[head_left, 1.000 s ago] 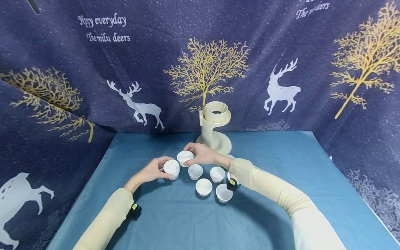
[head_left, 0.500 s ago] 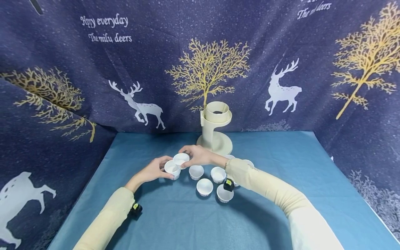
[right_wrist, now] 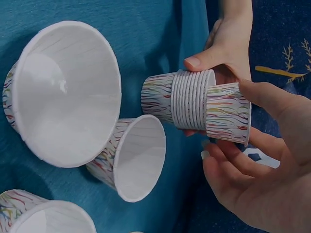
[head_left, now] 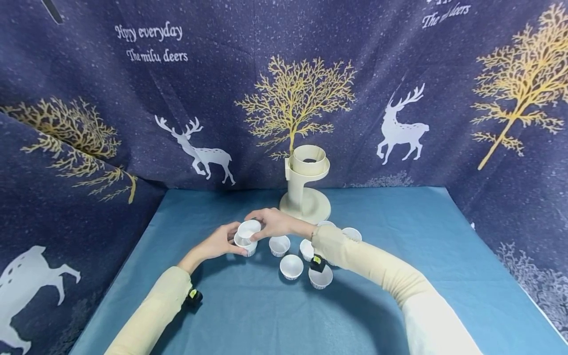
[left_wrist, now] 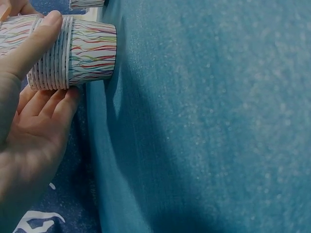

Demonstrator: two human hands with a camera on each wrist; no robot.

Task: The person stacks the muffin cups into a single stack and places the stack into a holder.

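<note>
My left hand (head_left: pixel 217 242) grips a stack of nested paper cups (left_wrist: pixel 92 51), white with wavy coloured lines, thumb on one side and fingers on the other. In the right wrist view the rims of the stack (right_wrist: pixel 192 99) lie close together. A single paper cup (right_wrist: pixel 228 111) of the same kind is held between the thumb and fingers of my right hand (head_left: pixel 275 222). Its base end is at the mouth of the stack, partly over it; how far in it sits I cannot tell.
Several loose paper cups stand mouth up to the right, among them a near cup (head_left: pixel 291 266) and another cup (head_left: pixel 279 245) beside the hands. Behind them rises a cream stand with a ring-held cylinder (head_left: pixel 306 167). Blue cloth (head_left: pixel 248 315) covers the table; a printed curtain hangs behind.
My right hand has carried its cup left and slightly towards me, from beside the stack to over its mouth. The left hand and stack have stayed nearly in place.
</note>
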